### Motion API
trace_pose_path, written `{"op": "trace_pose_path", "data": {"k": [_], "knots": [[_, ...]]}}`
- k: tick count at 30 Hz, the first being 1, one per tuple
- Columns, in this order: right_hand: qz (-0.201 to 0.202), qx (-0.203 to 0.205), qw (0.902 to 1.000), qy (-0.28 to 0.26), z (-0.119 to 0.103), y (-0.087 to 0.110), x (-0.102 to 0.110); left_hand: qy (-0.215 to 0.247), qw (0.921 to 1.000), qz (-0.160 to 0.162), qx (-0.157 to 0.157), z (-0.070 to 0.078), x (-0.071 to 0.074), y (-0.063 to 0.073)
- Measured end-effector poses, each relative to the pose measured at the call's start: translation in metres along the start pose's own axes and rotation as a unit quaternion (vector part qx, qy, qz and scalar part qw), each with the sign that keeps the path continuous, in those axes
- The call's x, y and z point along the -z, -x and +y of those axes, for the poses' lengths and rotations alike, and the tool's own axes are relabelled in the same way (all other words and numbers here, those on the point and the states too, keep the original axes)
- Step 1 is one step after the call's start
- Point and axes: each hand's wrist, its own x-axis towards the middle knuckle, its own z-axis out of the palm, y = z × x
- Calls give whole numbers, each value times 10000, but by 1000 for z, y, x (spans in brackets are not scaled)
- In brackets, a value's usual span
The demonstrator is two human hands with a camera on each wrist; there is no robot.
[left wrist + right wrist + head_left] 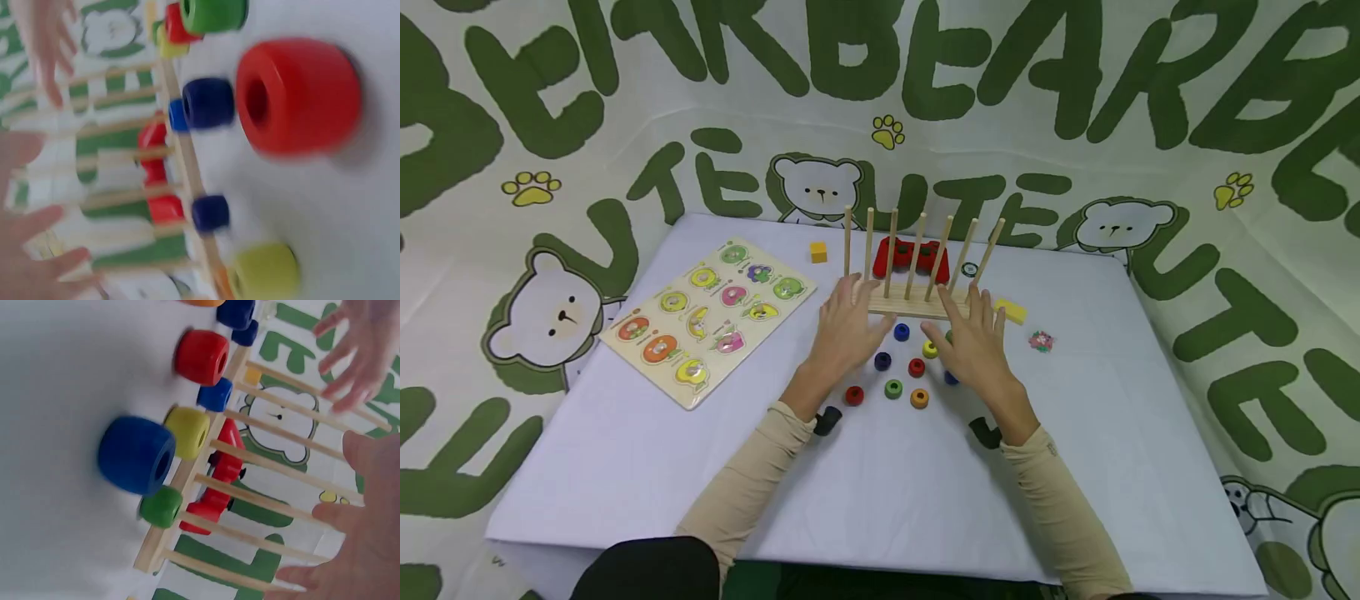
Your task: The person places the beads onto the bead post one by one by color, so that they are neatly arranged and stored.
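A wooden rack (pixel 904 307) with a row of several upright pegs stands near the back of the table. My left hand (pixel 846 325), fingers spread, is over its left end. My right hand (pixel 981 343) is over the right end, fingers also apart and holding nothing. Between and below the hands lie several round beads with holes, among them a red bead (pixel 300 97), a navy bead (pixel 209 103), a yellow bead (pixel 187 432), a green bead (pixel 161 506) and an orange bead (pixel 919 398). A blue bead (pixel 136 455) is partly covered by my right hand in the head view.
A fruit puzzle board (pixel 715 321) lies at left. Behind the rack is a red game controller (pixel 891 258), with a yellow block (pixel 818 252) to its left. At right are another yellow block (pixel 1012 312) and a small pink figure (pixel 1041 341). A printed cloth hangs behind the table.
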Motion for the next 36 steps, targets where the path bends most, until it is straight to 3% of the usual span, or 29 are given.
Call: {"op": "trace_pose_path", "data": {"k": [3,5,7,11,14,19,24,30,34,36], "knots": [[131,327,9993,-147,5,0,1,1007,9919,762,121,-28,15,-10],[116,558,9984,-39,10,-2,-1,1404,9859,886,210,-48,22,-20],[-45,733,9972,119,14,-3,-4,1599,9847,620,294,-67,23,-31],[-585,787,9941,459,19,-5,-15,1554,9861,-535,253,-94,16,-50],[-787,725,9927,550,20,-6,-22,1421,9830,-1159,75,-107,9,-57],[-586,794,9946,333,17,-7,-21,1312,9813,-1395,-187,-120,6,-62],[-174,1178,9919,-444,-5,-14,11,1273,9807,-1473,-162,-127,5,-60],[824,2165,9688,-879,-74,-52,60,1331,9816,-1354,-180,-132,4,-60],[1333,2602,9521,-891,-114,-87,72,1260,9825,-1338,-301,-132,2,-63],[1427,2597,9513,-852,-123,-100,72,1232,9822,-1367,-372,-131,1,-64]]}}
